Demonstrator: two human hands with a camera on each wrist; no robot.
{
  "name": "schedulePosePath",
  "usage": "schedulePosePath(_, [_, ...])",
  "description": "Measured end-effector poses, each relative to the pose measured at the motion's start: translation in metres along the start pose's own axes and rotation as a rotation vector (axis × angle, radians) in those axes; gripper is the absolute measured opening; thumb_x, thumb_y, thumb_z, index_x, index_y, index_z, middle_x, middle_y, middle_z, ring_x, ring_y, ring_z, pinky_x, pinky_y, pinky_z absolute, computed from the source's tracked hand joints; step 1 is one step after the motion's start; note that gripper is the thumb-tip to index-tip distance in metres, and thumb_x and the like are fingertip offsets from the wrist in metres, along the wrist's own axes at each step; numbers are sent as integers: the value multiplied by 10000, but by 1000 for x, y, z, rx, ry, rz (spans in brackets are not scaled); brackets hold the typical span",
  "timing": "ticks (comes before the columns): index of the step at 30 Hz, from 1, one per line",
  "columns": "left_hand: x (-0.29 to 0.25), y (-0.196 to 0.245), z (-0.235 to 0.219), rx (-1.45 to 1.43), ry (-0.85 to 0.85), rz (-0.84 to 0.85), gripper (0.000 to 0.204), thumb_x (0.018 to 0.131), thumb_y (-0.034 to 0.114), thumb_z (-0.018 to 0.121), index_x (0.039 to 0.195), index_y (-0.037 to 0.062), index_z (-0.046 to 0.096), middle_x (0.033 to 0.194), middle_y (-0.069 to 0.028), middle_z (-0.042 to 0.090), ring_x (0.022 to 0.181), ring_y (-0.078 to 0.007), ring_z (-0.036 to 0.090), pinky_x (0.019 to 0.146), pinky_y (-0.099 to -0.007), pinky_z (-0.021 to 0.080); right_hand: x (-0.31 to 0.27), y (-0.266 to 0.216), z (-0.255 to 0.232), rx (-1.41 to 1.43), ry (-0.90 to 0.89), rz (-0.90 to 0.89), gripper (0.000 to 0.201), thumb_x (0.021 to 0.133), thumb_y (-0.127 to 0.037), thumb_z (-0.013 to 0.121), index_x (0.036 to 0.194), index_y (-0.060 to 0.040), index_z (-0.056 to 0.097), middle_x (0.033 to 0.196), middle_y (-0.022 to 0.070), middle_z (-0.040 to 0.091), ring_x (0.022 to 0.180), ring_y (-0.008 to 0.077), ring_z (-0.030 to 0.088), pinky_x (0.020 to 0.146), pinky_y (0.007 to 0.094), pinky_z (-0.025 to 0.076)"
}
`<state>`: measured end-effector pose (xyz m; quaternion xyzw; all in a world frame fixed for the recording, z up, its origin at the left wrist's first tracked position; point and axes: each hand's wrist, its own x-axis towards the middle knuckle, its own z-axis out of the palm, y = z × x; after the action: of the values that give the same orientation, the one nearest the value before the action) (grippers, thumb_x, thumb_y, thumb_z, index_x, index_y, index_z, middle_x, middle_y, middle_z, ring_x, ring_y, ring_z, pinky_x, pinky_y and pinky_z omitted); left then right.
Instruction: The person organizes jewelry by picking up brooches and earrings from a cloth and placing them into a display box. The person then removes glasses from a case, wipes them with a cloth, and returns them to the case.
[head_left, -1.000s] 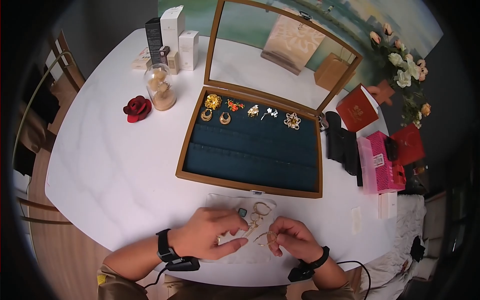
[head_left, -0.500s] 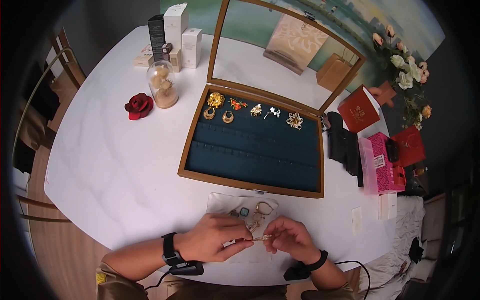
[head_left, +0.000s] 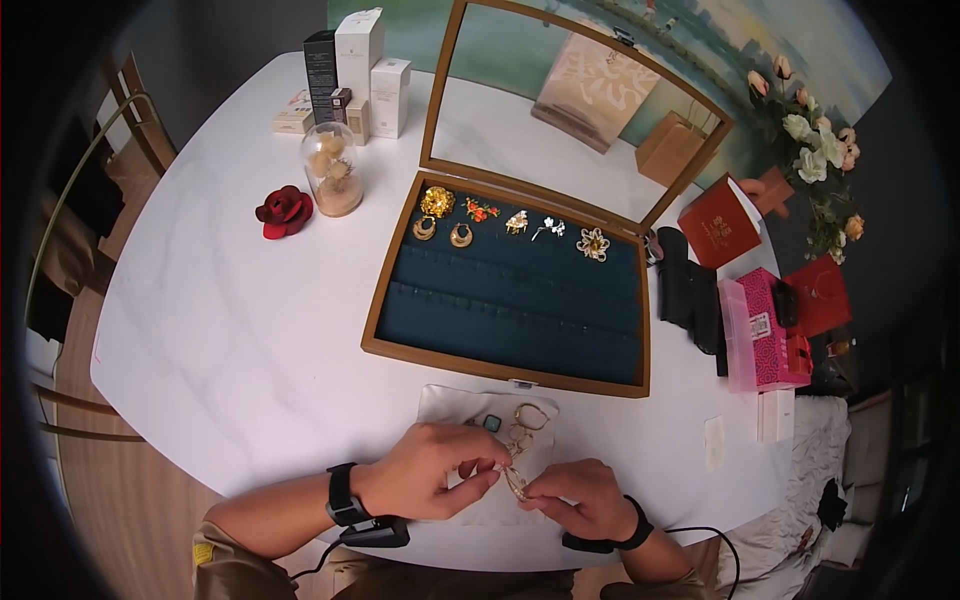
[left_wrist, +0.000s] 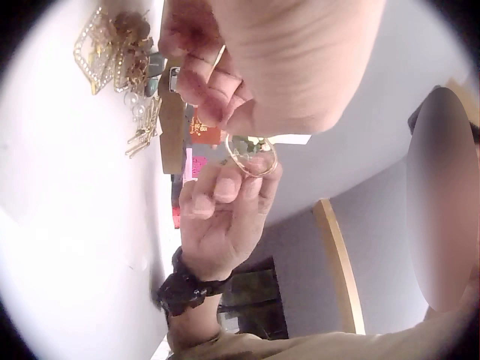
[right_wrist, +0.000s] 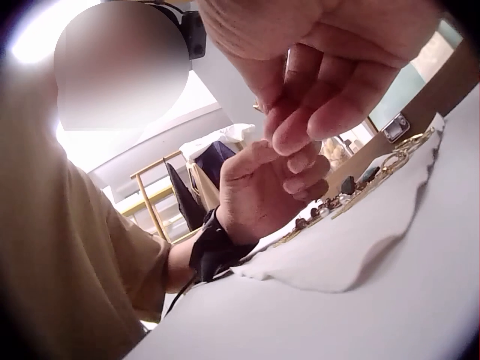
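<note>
A thin gold hoop bracelet [head_left: 515, 483] hangs between my two hands above a white cloth [head_left: 440, 400]. The left hand [head_left: 432, 472] pinches its upper end with the fingertips. At the lower end, thumb and fingers of the right hand [head_left: 585, 497] pinch it. Seen from the left wrist, the bracelet [left_wrist: 234, 163] is an open oval loop; in the right wrist view the fingers mostly hide it. On the cloth beyond the hands lie a green-stone piece [head_left: 491, 423], a larger gold loop [head_left: 530, 429] and other gold jewellery, partly covered by the left hand.
Beyond the cloth stands a wooden jewellery case [head_left: 440, 352], its glass lid raised, with brooches and gold hoop earrings [head_left: 424, 229] along the top of its dark lining. A red fabric rose [head_left: 284, 211] and glass dome [head_left: 333, 172] stand left; a pink box [head_left: 770, 330] stands right.
The bracelet was in the right hand alone; the left hand has reached it and pinches it too. The right hand has turned palm-down, and the bracelet now slants downward between the hands.
</note>
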<state>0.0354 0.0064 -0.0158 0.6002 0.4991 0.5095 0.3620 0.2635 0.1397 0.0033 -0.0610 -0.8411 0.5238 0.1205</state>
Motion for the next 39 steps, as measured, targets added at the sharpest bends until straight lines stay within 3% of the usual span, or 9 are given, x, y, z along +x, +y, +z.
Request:
schedulePosePath(4, [2, 3, -2, -121, 26, -49, 40, 933, 58, 702, 953, 23, 697, 800, -85, 707, 645, -177, 665, 595, -305, 526, 3, 0, 2, -180, 8, -86, 163, 899, -73, 727, 1062, -86, 711, 914, 83, 741, 749, 262, 722, 626, 377, 561])
schedulePosePath(6, [2, 1, -1, -100, 26, -74, 44, 936, 62, 702, 943, 20, 692, 778, -87, 704, 630, -176, 663, 585, -306, 522, 7, -5, 3, -409, 3, -189, 188, 886, -70, 705, 1072, -97, 711, 913, 46, 738, 739, 219, 712, 611, 346, 565])
schedulePosePath(12, [0, 4, -3, -37, 17, -145, 67, 934, 64, 705, 903, 15, 673, 709, -82, 682, 556, -179, 631, 542, -308, 495, 7, -5, 6, -560, -5, -288, 195, 866, -79, 712, 1061, -90, 716, 924, 11, 719, 736, 174, 690, 604, 305, 562])
schedulePosePath(19, [1, 3, -2, -83, 27, -125, 53, 938, 45, 700, 905, 14, 672, 717, -74, 679, 564, -167, 625, 534, -300, 479, 7, -6, 7, -430, 58, -253, 249, 859, -99, 777, 1096, -66, 708, 975, 49, 724, 724, 197, 697, 612, 320, 570])
schedulePosePath(24, [2, 2, -2, -94, -2, -43, 36, 932, 38, 715, 929, 21, 683, 760, -70, 691, 600, -168, 647, 547, -296, 493, 4, -9, 11, -247, 121, -178, 328, 840, -59, 835, 1135, -51, 693, 937, 97, 722, 755, 257, 715, 624, 348, 569])
schedulePosePath(33, [3, 1, -4, -19, 11, 70, 56, 920, 30, 740, 945, 34, 690, 801, -70, 697, 626, -178, 661, 564, -298, 510, 4, -10, 10, -192, 253, -122, 315, 818, 37, 809, 1107, 12, 686, 922, 142, 752, 784, 270, 737, 698, 348, 583])
schedulePosePath(39, [1, -3, -1, -16, 60, 59, 48, 926, 36, 737, 952, 29, 697, 800, -81, 699, 637, -185, 661, 577, -307, 516, 7, -9, 8, -178, 225, 14, 260, 852, -9, 797, 1094, -15, 702, 943, 129, 734, 804, 271, 726, 718, 340, 570])
